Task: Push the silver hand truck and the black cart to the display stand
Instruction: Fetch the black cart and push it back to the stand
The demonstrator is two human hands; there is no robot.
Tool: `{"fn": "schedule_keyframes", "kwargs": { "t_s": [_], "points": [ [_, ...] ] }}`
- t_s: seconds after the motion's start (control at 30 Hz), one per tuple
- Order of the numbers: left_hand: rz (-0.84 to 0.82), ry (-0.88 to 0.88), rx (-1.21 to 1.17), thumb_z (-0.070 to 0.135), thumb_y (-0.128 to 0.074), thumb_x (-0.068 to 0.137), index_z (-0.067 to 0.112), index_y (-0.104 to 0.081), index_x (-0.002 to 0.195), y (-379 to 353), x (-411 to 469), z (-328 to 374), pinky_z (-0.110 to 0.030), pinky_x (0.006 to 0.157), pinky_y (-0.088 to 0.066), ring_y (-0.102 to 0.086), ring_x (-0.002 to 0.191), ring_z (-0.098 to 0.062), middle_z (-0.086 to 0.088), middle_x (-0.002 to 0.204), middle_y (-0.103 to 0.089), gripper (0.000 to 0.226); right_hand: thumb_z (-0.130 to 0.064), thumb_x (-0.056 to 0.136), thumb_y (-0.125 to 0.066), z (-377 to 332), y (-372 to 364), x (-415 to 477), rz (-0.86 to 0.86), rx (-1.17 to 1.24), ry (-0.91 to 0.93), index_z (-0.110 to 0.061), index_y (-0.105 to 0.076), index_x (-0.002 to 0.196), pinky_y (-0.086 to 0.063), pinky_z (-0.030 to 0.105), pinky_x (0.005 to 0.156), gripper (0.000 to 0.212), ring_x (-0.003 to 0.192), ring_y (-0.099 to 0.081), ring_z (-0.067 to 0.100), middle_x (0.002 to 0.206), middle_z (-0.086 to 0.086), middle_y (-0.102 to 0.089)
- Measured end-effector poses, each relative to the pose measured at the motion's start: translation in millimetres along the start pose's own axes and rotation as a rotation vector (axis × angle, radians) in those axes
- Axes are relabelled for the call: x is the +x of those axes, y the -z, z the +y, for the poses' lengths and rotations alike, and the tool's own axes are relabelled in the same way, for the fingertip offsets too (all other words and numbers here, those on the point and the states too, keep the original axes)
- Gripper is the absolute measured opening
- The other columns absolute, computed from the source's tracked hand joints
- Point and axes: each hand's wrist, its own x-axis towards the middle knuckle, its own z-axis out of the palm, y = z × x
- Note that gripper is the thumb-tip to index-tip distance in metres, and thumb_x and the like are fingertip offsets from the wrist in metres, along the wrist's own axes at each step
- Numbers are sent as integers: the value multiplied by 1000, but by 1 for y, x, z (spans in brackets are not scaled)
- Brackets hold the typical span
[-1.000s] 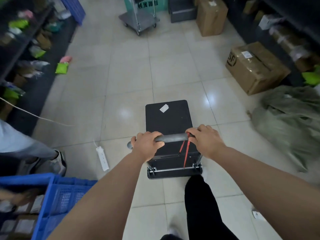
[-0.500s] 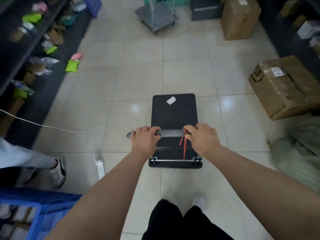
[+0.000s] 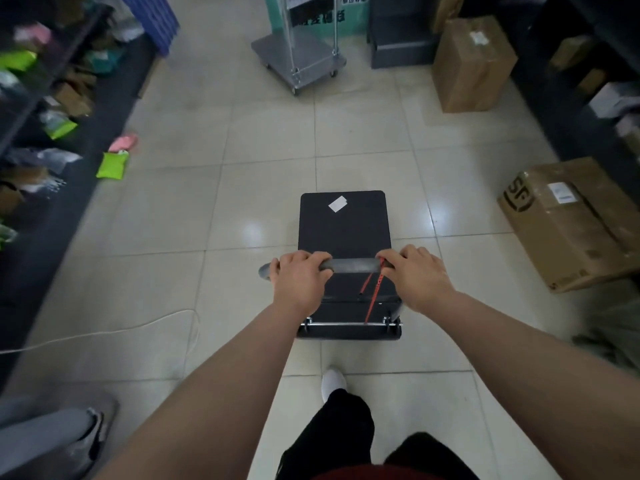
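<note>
Both of my hands are wrapped around the cart's handle [image 3: 353, 265]: my left hand [image 3: 299, 284] grips its left end, my right hand [image 3: 417, 277] its right end, just beside a red cord [image 3: 372, 289] that hangs from the bar. The cart [image 3: 344, 230] rides the floor [image 3: 270, 140] right in front of my feet, its black deck bare but for a small white label [image 3: 337, 204].

The step in hand, as I judge it, is the push down the aisle. The hand truck [image 3: 299, 60] stands ahead, near the far edge of the floor, in front of a green stand [image 3: 311, 15] (I take that for the display stand, though only its base shows).

Next I need a straight, steady shove, keeping the cart between the shelf [image 3: 52, 98] on the left and the boxes [image 3: 568, 223] on the right, then easing off so it stops beside the hand truck rather than bumping it. A white cable [image 3: 104, 332] trails on the floor to my left, clear of the wheels for now.
</note>
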Motion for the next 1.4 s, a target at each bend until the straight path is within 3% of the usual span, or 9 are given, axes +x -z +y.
{"fn": "schedule_keyframes", "kwargs": {
  "t_s": [0.23,0.47,0.63,0.7,0.87,1.17,1.4],
  "points": [
    [-37,-21,51,36,-40,93,39,-57,118,39,122,-5,-45,107,-26,-47,112,-25,2,115,-59,30,-33,98,-38,-9,23,118,45,82,-34,-34,-48,125,-30,38,92,29,102,-45,28,109,7,-53],
    [16,-16,56,38,-41,93,41,-56,119,65,234,-11,-42,107,-24,-46,116,-21,7,116,-59,31,-36,99,-35,-5,55,239,7,56,61,-36,-46,125,-33,39,89,28,94,-50,27,99,6,-56],
    [20,35,88,40,-44,93,42,-57,117,88,312,-7,-39,106,-25,-47,115,-21,9,116,-60,28,-35,98,-36,4,75,329,-47,96,124,-40,-44,121,-33,41,89,25,85,-37,20,88,-3,-43],
    [17,69,74,40,-44,92,43,-57,117,95,343,0,-37,103,-26,-47,114,-20,9,116,-60,28,-37,98,-35,10,86,366,-58,81,157,-41,-43,120,-32,38,82,23,84,-36,20,88,-3,-43],
    [27,171,18,41,-43,92,43,-56,119,103,415,16,-38,102,-24,-46,116,-21,7,118,-59,29,-40,98,-37,26,119,456,-78,14,240,-37,-46,123,-31,35,81,27,95,-50,29,100,5,-57],
    [83,214,1,41,-42,94,46,-53,117,139,559,-5,-43,104,-25,-46,115,-22,7,116,-58,26,-40,97,-40,3,165,617,-71,-42,258,-39,-47,125,-40,40,90,29,103,-46,28,108,7,-52],
    [62,184,82,44,-40,93,45,-51,115,177,672,-40,-42,94,-31,-50,109,-22,7,113,-60,25,-40,98,-37,-29,191,727,-120,-93,254,-38,-43,129,-42,41,90,32,105,-47,28,111,7,-53]
  ]
}}
